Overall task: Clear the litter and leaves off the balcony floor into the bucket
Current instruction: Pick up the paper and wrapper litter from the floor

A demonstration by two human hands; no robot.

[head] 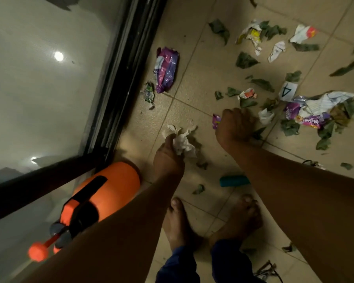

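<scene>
Two forearms, left hand (168,158) gripping paper (182,139)

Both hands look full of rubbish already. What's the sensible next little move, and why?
Probably carry both handfuls off to the bucket, which is not in view. The left hand grips crumpled white paper and the right hand is closed on a purple wrapper, so neither looks free to pick up the leaves and wrappers lying on the floor tiles.

a: what do the hands hold?
b: the left hand (168,158) grips crumpled white paper (183,142); the right hand (236,127) is curled round a purple wrapper (216,121).
a: and the floor (192,78)?
b: leaves (246,60) and wrappers lie scattered over the tiles, an orange sprayer (108,193) beside the glass.
</scene>
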